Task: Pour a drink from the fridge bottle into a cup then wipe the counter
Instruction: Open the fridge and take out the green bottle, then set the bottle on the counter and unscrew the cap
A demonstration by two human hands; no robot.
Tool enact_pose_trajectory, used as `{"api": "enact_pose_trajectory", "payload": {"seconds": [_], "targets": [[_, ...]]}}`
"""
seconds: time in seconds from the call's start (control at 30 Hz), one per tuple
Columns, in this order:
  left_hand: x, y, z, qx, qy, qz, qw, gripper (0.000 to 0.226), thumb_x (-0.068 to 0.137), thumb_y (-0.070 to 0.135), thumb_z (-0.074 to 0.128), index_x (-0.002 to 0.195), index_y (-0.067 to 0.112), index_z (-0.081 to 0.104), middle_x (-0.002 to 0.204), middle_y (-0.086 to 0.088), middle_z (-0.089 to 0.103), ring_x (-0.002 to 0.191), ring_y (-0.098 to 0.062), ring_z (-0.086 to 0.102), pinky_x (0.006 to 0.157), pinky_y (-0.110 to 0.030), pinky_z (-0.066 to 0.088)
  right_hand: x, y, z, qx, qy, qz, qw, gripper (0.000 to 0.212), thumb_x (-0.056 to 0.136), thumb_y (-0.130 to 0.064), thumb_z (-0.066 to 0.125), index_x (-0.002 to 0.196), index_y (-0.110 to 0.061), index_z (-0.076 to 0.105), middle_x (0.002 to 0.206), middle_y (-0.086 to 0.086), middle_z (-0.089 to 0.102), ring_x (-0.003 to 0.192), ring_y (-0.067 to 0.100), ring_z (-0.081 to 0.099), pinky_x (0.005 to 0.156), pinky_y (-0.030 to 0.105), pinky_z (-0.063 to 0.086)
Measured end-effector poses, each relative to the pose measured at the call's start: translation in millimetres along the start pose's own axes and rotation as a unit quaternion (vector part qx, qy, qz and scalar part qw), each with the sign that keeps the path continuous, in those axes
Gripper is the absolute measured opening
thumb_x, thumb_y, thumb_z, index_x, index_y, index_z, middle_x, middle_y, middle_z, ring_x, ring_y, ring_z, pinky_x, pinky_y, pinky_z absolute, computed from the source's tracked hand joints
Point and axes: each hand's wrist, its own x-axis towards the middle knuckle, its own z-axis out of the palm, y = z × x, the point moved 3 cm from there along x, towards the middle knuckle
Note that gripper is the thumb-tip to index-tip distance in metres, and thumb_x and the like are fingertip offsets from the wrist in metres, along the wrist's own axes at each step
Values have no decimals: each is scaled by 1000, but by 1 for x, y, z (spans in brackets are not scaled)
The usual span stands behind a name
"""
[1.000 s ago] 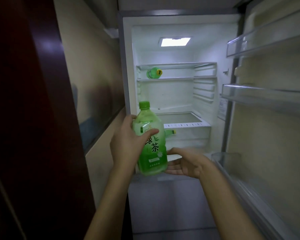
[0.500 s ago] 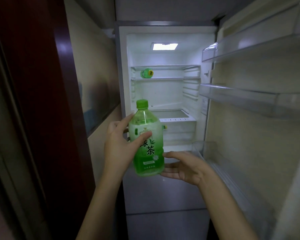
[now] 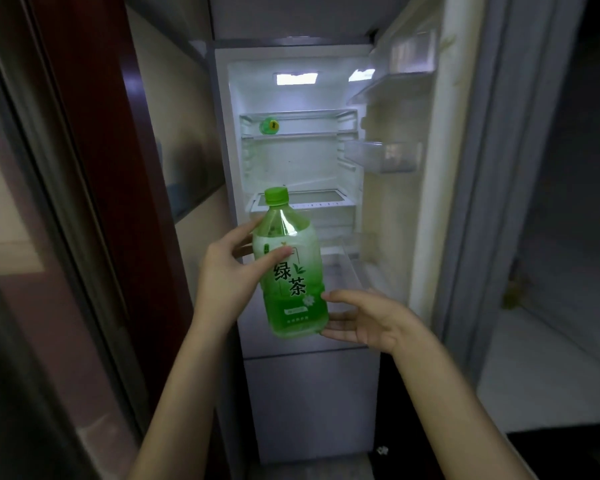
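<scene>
Hands before open white fridge (image 3: pixel 291 161): left hand (image 3: pixel 222 282) grips green plastic tea bottle (image 3: pixel 291 282) near-upright, right hand (image 3: pixel 364 320) flat-fingered, touching its base. Fetching looks done; green cap (image 3: pixel 276 196) on, pouring and wiping remain.

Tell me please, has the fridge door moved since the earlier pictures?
Yes. The fridge door has swung partly toward shut: judged against the fridge cabinet, its inner shelves now stand closer to the lit opening.
</scene>
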Motion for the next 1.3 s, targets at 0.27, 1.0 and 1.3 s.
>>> {"api": "enact_pose_trajectory", "payload": {"seconds": [0.27, 1.0, 1.3], "targets": [[-80, 65, 10, 7, -5, -9, 1000, 66, 61, 38, 90, 121, 26, 69, 103, 8, 75, 101, -5, 68, 94, -39, 55, -107, 28, -21, -7, 15, -5, 1000, 48, 74, -7, 76, 119, 2, 59, 110, 27, 67, 89, 32, 69, 76, 39, 59], [-195, 153, 7, -41, -95, 18, 994, 58, 65, 33, 89, 119, 27, 68, 101, 11, 74, 97, 1, 66, 82, -13, 52, -288, 88, -21, 33, 119, -40, 992, 48, 81, -4, 69, 126, 2, 54, 113, 31, 64, 108, 39, 63, 93, 45, 52], [-240, 174, 14, -63, -151, 19, 986, 58, 65, 35, 88, 118, 29, 68, 100, 12, 73, 97, 4, 64, 83, -15, 51, -356, 122, -22, 67, 161, -42, 984, 52, 81, -4, 69, 129, 5, 50, 112, 31, 65, 104, 38, 66, 89, 45, 54]]}}
